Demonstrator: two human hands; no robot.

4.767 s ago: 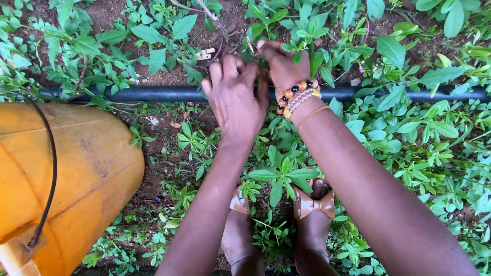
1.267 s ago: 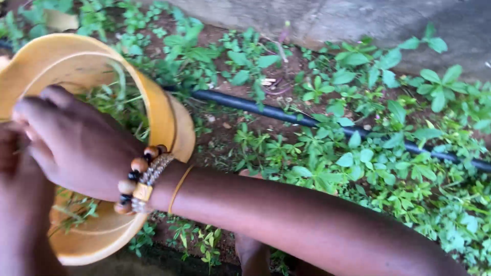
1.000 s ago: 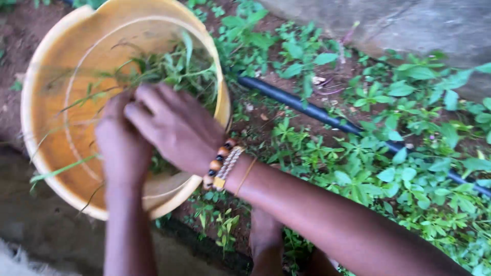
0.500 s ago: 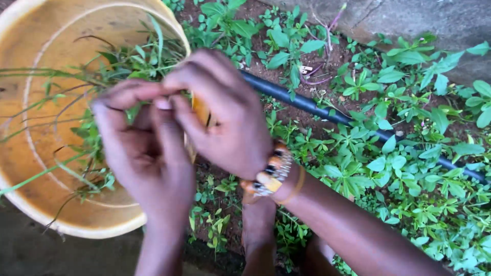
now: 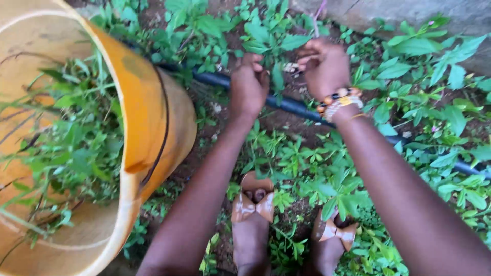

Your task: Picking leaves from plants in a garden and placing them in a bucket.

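While you crouch over the bed, your two feet show lowest in view, each in a tan sandal with a bow point(image 5: 254, 203), planted among low green weeds point(image 5: 307, 163) on reddish soil point(image 5: 217, 134). To your left stands a tilted yellow bucket point(image 5: 148, 117) with a dark wire handle along its rim; inside it lies a loose heap of pulled greens point(image 5: 71, 148), grass blades and leafy stems together.

Your forearms reach away from you, over the weeds, toward a black hose point(image 5: 296, 106) that runs slantwise across the ground from beside the bucket off to the right. Your left hand point(image 5: 248, 88) is curled into a loose fist right over the hose, fingers folded around a leafy stem point(image 5: 277, 76) that rises between your two hands. Your right hand point(image 5: 324, 66), with beaded bracelets point(image 5: 338, 101) at the wrist, sits just beyond the hose, fingers bent inward and pinched at the same clump; you cannot tell exactly what the fingertips hold, since the leaves cover them.

Beyond your hands, taller broad-leaved plants point(image 5: 266, 30) crowd the soil, and a grey concrete edge point(image 5: 409, 13) borders the far side.
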